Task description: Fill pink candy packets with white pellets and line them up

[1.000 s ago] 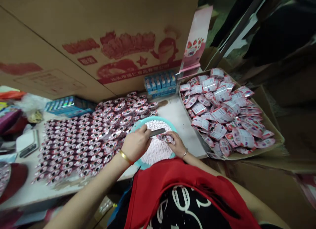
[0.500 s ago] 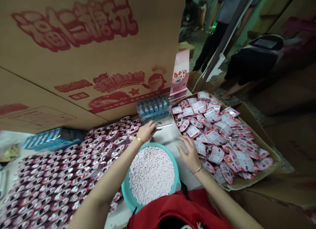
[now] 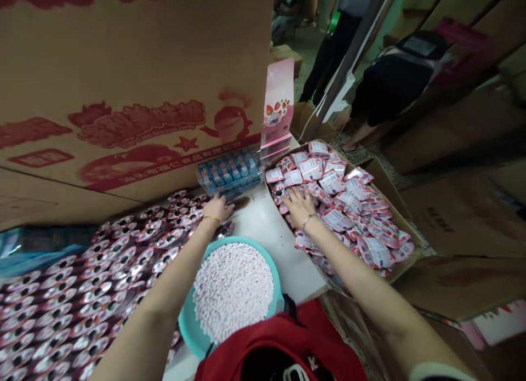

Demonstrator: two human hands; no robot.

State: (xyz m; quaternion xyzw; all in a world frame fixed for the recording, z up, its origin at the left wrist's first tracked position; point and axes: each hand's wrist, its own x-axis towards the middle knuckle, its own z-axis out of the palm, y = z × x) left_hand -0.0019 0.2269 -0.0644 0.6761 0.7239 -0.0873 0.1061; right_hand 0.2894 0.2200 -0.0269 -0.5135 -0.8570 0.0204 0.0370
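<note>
My left hand (image 3: 218,208), with a gold bangle at its wrist, is closed close to the table, just in front of a clear-wrapped pack of small blue boxes (image 3: 228,170). A blurred thin greyish thing shows at its fingertips; its kind I cannot make out. Over on the right, my right hand (image 3: 299,206) lies with fingers spread on pink-and-white sealed packets (image 3: 337,219) heaped in an open carton (image 3: 415,255). Between my forearms stands a teal basin (image 3: 278,279) full of small pale pink-white candies (image 3: 234,293).
Rows of upright open-mouthed pouches (image 3: 82,310) cover the table's left side. A big printed cardboard carton (image 3: 164,52) walls off the back. A pink strawberry-printed card box (image 3: 278,101) stands at its corner. Beyond a slanted pole (image 3: 349,63) are other people and more cartons.
My right hand has moved from above the white tabletop onto the packets in the carton. My left hand has shifted toward the blue pack, and the view has turned right.
</note>
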